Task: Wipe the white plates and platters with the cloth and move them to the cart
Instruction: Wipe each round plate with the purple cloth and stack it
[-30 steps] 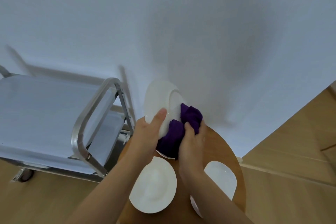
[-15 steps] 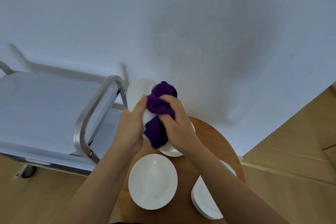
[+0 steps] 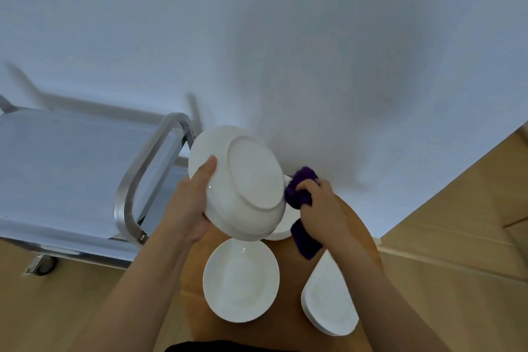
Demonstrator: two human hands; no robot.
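- While nothing is showing on the cart (image 3: 71, 168), the moving is looking undone.
- Plates (image 3: 241, 280) are waiting on the table (image 3: 288, 260).
- Left hand (image 3: 191, 203) is gripping a raised, underside-up plate (image 3: 243, 180).
- Right hand (image 3: 320, 208) is clutching the cloth (image 3: 300, 194) beside it.

The upturned plate (image 3: 243, 183) held at centre is plain white, as are the near plate (image 3: 241, 280) and the stack of plates (image 3: 328, 303) at right. The cloth (image 3: 300, 188) is deep purple. The round bench (image 3: 288, 274) is warm brown wood. The cart (image 3: 71, 168) at left is pale grey-blue with a silver metal handle (image 3: 137, 180). The far wall (image 3: 285, 37) is plain white; the floor (image 3: 457, 237) is light tan.
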